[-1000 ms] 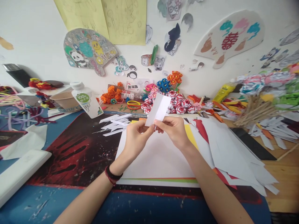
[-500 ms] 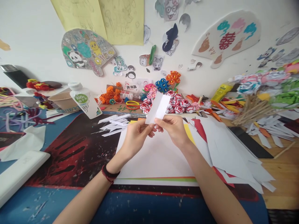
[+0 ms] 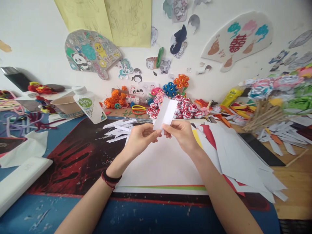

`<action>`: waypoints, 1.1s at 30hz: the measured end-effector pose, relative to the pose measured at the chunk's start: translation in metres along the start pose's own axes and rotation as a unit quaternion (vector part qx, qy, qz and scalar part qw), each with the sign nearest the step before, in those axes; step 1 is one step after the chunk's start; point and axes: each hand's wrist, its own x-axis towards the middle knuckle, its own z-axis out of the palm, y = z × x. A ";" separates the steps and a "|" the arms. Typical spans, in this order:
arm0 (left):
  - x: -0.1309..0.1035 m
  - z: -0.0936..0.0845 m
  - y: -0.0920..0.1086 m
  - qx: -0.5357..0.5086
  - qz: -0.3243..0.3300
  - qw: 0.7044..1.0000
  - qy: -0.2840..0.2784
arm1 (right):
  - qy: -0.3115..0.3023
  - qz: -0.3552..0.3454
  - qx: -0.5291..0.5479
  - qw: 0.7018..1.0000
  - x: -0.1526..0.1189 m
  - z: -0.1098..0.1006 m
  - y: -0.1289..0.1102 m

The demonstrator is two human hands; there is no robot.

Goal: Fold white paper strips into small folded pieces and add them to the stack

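A small white paper strip [image 3: 165,112] with a lengthwise crease stands tilted between my hands, above large white sheets [image 3: 163,162]. My left hand [image 3: 143,138] pinches its lower left corner between thumb and fingers. At the lower right edge, my right hand [image 3: 180,133] grips it with the thumb on the near side. The fingertips of both hands nearly meet below the strip. Left of my hands, a pile of narrow white strips [image 3: 120,128] lies on the dark mat [image 3: 80,152].
Stacked white papers [image 3: 241,156] and a black flat object [image 3: 260,148] lie at right. A white bottle [image 3: 89,105], paper cup [image 3: 65,105] and white box [image 3: 21,182] are at left. Red and white paper flowers [image 3: 186,109] line the back.
My left wrist and forearm have shifted slightly left and down. The strip is still in both hands, its position almost the same.
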 end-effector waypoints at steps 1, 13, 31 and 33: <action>0.000 0.002 -0.001 0.005 0.007 1.000 0.013 | -0.004 0.001 -0.001 1.000 0.000 0.001 0.000; -0.001 0.003 -0.007 -0.025 0.014 0.999 0.041 | -0.122 0.060 0.000 0.991 0.000 -0.001 -0.007; -0.004 0.008 0.001 0.075 -0.010 0.996 0.042 | -0.144 0.109 -0.056 0.982 0.002 -0.017 -0.005; -0.005 0.008 0.001 0.070 -0.010 0.997 0.039 | -0.144 0.109 -0.053 0.982 0.002 -0.017 -0.006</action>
